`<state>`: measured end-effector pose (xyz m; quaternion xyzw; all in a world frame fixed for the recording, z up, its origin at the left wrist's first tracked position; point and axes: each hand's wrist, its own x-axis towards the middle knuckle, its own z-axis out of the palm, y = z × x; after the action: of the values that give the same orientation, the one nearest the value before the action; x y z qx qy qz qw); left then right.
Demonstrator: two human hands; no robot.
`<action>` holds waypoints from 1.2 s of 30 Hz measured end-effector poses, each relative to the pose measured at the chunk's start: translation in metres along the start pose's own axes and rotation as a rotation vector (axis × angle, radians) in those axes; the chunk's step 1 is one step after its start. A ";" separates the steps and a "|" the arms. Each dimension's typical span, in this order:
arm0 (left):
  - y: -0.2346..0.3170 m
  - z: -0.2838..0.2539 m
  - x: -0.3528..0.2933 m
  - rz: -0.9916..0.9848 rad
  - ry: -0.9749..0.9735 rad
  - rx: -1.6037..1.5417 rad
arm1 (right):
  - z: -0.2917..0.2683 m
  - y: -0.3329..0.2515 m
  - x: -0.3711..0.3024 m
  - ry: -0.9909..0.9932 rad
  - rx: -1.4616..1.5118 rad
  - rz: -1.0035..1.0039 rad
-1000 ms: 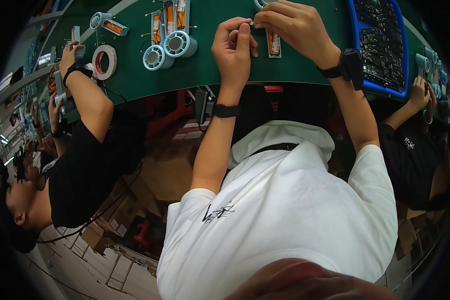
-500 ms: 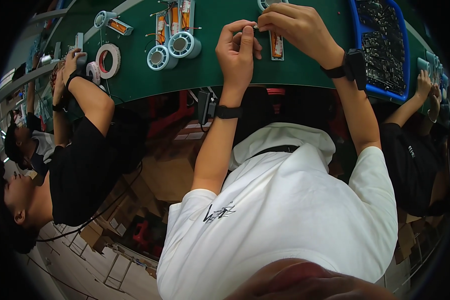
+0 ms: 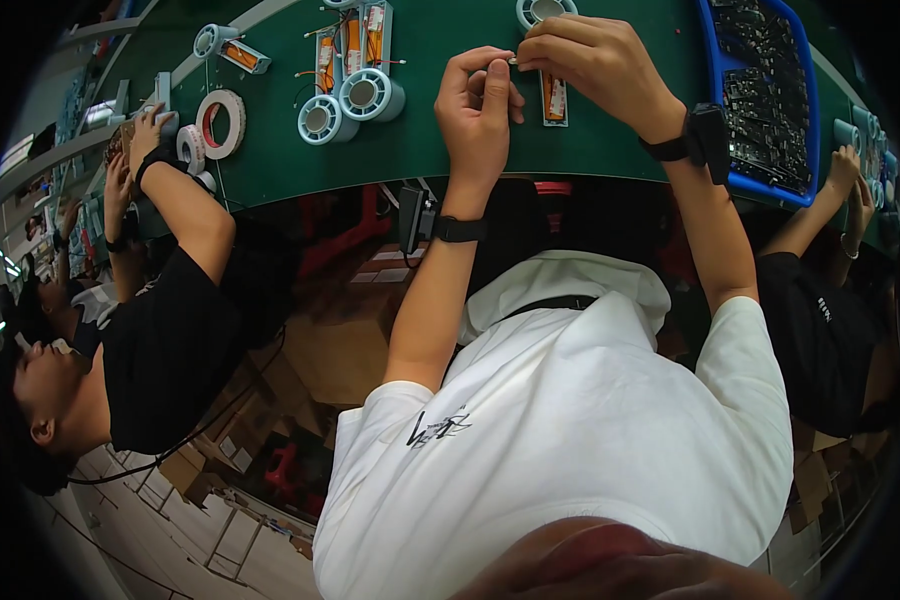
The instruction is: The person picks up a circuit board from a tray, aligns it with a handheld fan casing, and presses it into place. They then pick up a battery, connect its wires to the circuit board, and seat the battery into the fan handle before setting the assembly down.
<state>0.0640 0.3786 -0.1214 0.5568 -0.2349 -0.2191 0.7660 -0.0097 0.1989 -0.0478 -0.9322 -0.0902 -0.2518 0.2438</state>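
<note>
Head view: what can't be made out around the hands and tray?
All in the head view:
Small piece between left hand and right hand: too small, partly covered by fingertips; its kind, and which hand grips it, unclear.
Blue unit beyond: middle hidden by right hand.
Parts in tray: dark, too small to tell apart.
Tray's far end: cut off by upper edge.

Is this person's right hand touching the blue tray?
Apart. The head view shows green tabletop between the right hand and the blue tray.
</note>
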 end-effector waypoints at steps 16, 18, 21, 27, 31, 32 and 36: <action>0.004 -0.001 -0.001 0.032 -0.023 0.072 | -0.007 0.001 -0.005 0.026 0.045 -0.005; 0.004 0.001 0.000 0.030 -0.029 0.068 | -0.006 0.001 -0.009 0.060 0.063 0.000; 0.001 0.000 0.001 0.025 -0.033 0.076 | -0.004 0.001 -0.013 0.080 0.079 0.011; 0.012 0.004 -0.001 -0.030 -0.029 0.074 | -0.008 -0.004 -0.011 0.105 0.048 -0.011; -0.015 0.005 0.011 0.211 -0.116 -0.231 | -0.006 -0.005 -0.009 0.086 0.036 -0.030; -0.019 0.003 0.009 0.276 -0.135 -0.304 | -0.006 -0.004 -0.010 0.082 0.035 -0.032; 0.009 0.007 -0.003 -0.073 0.002 0.066 | -0.004 0.001 -0.012 0.091 -0.021 -0.039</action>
<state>0.0583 0.3773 -0.1109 0.5901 -0.2207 -0.2383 0.7391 -0.0211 0.1953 -0.0510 -0.9204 -0.0946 -0.2995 0.2330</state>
